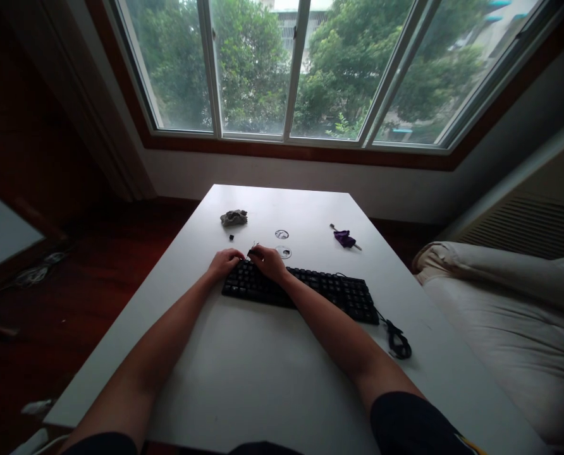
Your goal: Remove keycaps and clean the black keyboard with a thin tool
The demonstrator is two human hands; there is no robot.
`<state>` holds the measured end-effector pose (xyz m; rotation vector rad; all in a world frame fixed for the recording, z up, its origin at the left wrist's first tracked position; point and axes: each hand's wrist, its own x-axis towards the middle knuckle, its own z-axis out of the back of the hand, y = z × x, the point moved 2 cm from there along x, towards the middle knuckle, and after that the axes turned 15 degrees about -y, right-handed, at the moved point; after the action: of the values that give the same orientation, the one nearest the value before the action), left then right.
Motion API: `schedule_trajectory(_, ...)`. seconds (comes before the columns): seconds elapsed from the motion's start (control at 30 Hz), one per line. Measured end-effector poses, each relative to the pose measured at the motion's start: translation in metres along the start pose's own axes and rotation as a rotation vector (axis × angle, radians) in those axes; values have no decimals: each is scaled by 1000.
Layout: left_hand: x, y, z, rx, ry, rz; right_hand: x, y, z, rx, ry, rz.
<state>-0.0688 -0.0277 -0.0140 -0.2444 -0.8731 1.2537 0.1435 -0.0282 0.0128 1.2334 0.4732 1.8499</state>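
Note:
A black keyboard lies across the middle of the white table. My left hand rests at the keyboard's far left corner with its fingers curled. My right hand is over the left part of the keyboard, fingers pinched on a small dark thing with a thin wire loop at its tip; I cannot make out what it is. A tiny black piece, perhaps a keycap, lies on the table just beyond my left hand.
A grey crumpled cloth lies at the far left. Two small round lids sit behind the keyboard. A purple-headed brush lies far right. The keyboard's coiled cable is at its right end. A cushioned sofa stands to the right.

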Motion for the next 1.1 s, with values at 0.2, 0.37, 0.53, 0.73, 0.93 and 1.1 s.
schedule_trajectory(0.2,-1,1,1,-3,-9,-21,0,-2,0,25,9,-76)
schedule_trajectory(0.37,0,3,-1,-8,6,-31,4,-13,-2,153,16,-232)
schedule_trajectory(0.53,-1,1,1,-10,-8,-12,4,-14,-2,173,-17,-243)
schedule_trajectory(0.73,-4,-5,6,-99,0,-29,1,-9,0,198,-33,-214)
schedule_trajectory(0.93,-7,-9,8,-151,-28,-16,2,-5,2,164,-50,-176)
schedule_trajectory(1.1,-8,-9,7,-207,-52,-4,2,-8,0,192,-43,-179)
